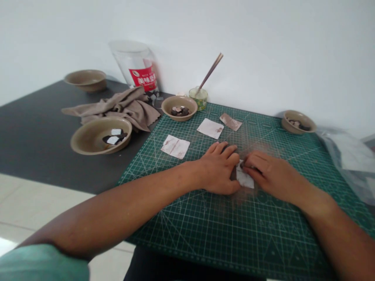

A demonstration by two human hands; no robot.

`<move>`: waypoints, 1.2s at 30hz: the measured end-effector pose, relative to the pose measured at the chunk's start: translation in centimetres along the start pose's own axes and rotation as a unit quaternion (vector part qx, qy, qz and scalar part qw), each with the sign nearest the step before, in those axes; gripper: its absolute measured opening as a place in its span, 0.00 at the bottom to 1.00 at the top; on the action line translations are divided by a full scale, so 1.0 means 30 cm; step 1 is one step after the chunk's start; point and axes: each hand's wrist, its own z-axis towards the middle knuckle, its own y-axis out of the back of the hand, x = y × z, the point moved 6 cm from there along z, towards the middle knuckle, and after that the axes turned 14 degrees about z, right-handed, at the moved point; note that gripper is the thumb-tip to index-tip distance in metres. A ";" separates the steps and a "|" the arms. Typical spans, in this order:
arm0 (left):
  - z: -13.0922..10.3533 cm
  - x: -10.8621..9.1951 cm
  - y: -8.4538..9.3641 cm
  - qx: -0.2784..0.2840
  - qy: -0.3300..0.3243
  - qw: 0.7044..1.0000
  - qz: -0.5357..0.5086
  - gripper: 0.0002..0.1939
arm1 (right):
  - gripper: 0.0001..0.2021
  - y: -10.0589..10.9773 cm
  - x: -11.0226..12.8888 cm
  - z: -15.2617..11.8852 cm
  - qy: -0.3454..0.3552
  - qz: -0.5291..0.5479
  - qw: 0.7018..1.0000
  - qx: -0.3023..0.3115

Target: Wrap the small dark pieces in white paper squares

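My left hand (221, 168) lies flat on the green cutting mat (181, 218), fingers spread, pressing at the left edge of a small white sheet (245, 179) smudged with brown. Against that sheet, my right hand (272, 173) is closed in a pinch on a small dark piece; the fingers hide most of it, so its kind does not show. Brown dust is spread over the mat around both hands. Beyond them lie two white smudged squares, one creased (175, 146) and one flat (210, 128), beside a brown, worn-looking sheet (231, 121).
Bowls with dark pieces stand at left (79, 136), back (166, 111) and right (301, 114). Another bowl (84, 80) is far left, near a brown cloth (117, 107) and clear plastic jar (129, 58). Sticks (211, 72) lean in a green-patterned cup (202, 102). Clear plastic (351, 160) lies right.
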 end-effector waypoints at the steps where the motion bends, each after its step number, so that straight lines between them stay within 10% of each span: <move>1: 0.000 0.000 0.000 -0.001 0.001 1.000 0.000 0.30 | 0.08 0.007 -0.012 -0.002 -0.013 -0.009 1.000 -0.005; 6: -0.002 -0.001 0.001 -0.003 0.001 1.000 -0.001 0.30 | 0.07 -0.015 0.010 -0.015 0.024 0.041 0.997 0.062; 12: -0.002 0.000 0.000 -0.009 0.006 1.000 0.001 0.29 | 0.09 0.018 -0.024 -0.014 -0.005 -0.028 1.000 0.001; 17: -0.002 -0.003 -0.003 -0.005 -0.003 1.000 -0.005 0.30 | 0.09 -0.008 0.011 -0.027 0.030 0.044 0.994 0.098; 22: -0.001 -0.001 0.000 -0.003 0.001 1.000 -0.001 0.30 | 0.10 0.012 -0.005 -0.013 0.005 -0.002 1.000 0.024; 27: 0.000 -0.004 -0.005 -0.002 -0.005 1.000 -0.005 0.31 | 0.09 -0.010 0.013 -0.024 0.030 0.053 0.993 0.104; 36: 0.001 -0.003 -0.005 -0.003 -0.004 1.000 -0.001 0.31 | 0.08 -0.003 -0.014 -0.018 -0.001 0.000 0.999 0.054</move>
